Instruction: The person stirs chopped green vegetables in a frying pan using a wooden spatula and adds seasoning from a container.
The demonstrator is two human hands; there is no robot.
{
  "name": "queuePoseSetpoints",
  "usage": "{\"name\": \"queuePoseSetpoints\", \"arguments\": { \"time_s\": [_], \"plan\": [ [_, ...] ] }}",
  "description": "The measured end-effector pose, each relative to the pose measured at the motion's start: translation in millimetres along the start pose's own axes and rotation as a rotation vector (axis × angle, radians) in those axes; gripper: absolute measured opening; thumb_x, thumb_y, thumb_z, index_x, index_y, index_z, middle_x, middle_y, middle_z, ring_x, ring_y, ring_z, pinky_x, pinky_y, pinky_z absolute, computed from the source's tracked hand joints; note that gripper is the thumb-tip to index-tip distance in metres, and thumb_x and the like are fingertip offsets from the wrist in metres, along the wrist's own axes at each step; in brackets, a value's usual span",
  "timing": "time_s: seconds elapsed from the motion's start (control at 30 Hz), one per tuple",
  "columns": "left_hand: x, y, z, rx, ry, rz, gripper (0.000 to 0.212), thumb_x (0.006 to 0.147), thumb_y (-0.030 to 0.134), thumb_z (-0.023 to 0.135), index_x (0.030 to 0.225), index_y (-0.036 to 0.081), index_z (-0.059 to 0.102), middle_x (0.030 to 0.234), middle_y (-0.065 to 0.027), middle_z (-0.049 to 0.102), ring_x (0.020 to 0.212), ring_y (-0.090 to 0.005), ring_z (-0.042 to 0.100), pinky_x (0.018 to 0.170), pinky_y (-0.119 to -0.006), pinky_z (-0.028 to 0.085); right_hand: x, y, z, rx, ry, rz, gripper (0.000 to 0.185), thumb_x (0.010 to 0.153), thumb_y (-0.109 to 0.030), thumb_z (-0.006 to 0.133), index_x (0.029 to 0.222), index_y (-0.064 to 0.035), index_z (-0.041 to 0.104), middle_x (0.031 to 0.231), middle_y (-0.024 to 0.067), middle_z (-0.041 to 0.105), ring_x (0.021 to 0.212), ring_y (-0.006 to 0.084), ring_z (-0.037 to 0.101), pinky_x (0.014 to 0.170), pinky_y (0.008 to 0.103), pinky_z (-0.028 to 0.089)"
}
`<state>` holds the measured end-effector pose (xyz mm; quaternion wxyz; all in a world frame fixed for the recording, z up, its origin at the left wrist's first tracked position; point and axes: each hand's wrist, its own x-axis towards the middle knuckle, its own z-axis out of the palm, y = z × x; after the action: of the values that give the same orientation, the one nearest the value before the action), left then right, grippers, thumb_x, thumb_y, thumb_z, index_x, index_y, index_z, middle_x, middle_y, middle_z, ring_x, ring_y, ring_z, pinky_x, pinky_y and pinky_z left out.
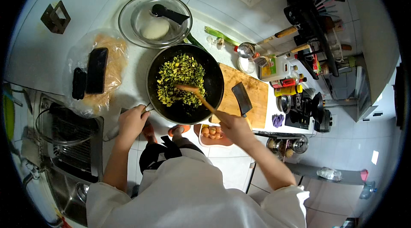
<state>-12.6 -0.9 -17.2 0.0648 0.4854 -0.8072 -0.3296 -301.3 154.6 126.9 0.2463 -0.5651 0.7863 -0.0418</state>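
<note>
A black wok (213, 74) stands on the white counter, holding a chopped green and yellow mixture (171, 77). My left hand (132, 121) is closed around the wok's handle (149, 108) at its lower left. In my right hand (236, 130) is a wooden spatula (207, 104), its blade resting in the mixture. Just right of the wok lies a wooden cutting board (257, 90), partly hidden by it, with a cleaver (242, 98) on top. Behind the wok, a lidded glass bowl (128, 35) contains a pale dough ball (155, 29); a black utensil (170, 13) is on the lid or inside, I cannot tell which.
Left of the wok, a phone (97, 70) and a small black object (78, 83) lie on a plastic bag (112, 51). A sink (67, 199) with a rack (75, 144) is at the left. Sauce bottles (287, 90) stand at the right; eggs (212, 131) sit below the counter.
</note>
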Motion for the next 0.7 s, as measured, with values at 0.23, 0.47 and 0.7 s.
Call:
{"name": "queuePoseSetpoints", "arguments": {
  "time_s": [0.23, 0.47, 0.7],
  "plan": [
    [1.1, -5.9, 4.2, 0.014, -0.017, -0.007, 0.028, 0.088, 0.030, 0.065, 0.103, 0.006, 0.065, 0.088, -0.0155, 0.069, 0.083, -0.0354, 0.067, 0.072, -0.044, 0.051, 41.1, 0.5, -107.1, 0.265, -0.431, 0.563, 0.039, 0.099, -0.024, 0.051, 0.132, -0.0035, 0.057, 0.072, 0.0063, 0.066, 0.051, 0.0089, 0.055, 0.045, 0.0233, 0.043],
    [3.7, 1.4, 1.4, -0.025, -0.032, -0.017, 0.028, 0.089, 0.030, 0.065, 0.105, 0.007, 0.066, 0.090, -0.0161, 0.070, 0.083, -0.0357, 0.067, 0.072, -0.045, 0.052, 91.5, 66.2, -71.8, 0.842, -0.525, 0.549, 0.031, 0.096, -0.029, 0.058, 0.114, -0.0041, 0.066, 0.075, 0.0086, 0.064, 0.049, 0.0095, 0.048, 0.043, 0.0257, 0.037],
    [-0.5, -2.8, -1.6, -0.020, -0.047, -0.047, 0.031, 0.089, 0.032, 0.065, 0.107, 0.007, 0.066, 0.091, -0.0156, 0.070, 0.084, -0.0359, 0.067, 0.073, -0.045, 0.052, 117.5, -2.9, -125.1, 0.139, -0.512, 0.430, 0.034, 0.095, -0.024, 0.057, 0.120, -0.0017, 0.065, 0.063, 0.0065, 0.063, 0.049, 0.0110, 0.055, 0.043, 0.0268, 0.042]
  ]
}}
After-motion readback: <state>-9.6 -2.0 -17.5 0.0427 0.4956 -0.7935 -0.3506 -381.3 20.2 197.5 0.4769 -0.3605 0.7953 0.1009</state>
